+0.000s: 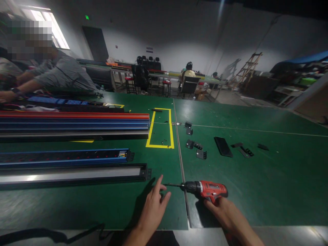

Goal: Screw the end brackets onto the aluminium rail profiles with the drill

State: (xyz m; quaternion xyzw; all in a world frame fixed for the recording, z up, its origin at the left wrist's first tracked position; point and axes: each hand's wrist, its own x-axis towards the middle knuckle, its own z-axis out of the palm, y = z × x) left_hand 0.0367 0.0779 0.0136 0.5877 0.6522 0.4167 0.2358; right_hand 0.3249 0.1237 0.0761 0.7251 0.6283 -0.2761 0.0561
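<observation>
My right hand (222, 212) grips the handle of a red and black cordless drill (205, 189) lying low over the green table (256, 177). Its long bit points left. My left hand (153, 205) rests open on the table, with fingertips near the bit's tip and nothing held. Just left of that hand ends a long black channel (77, 174) with a silvery inside. A blue channel (64, 158) lies behind it.
Red, blue and black rails (77, 123) are stacked farther back. Small black brackets (196, 147), a phone (223, 146) and a yellow taped rectangle (160, 129) lie mid-table. A person in grey (58, 73) works at the far left; others sit in the back.
</observation>
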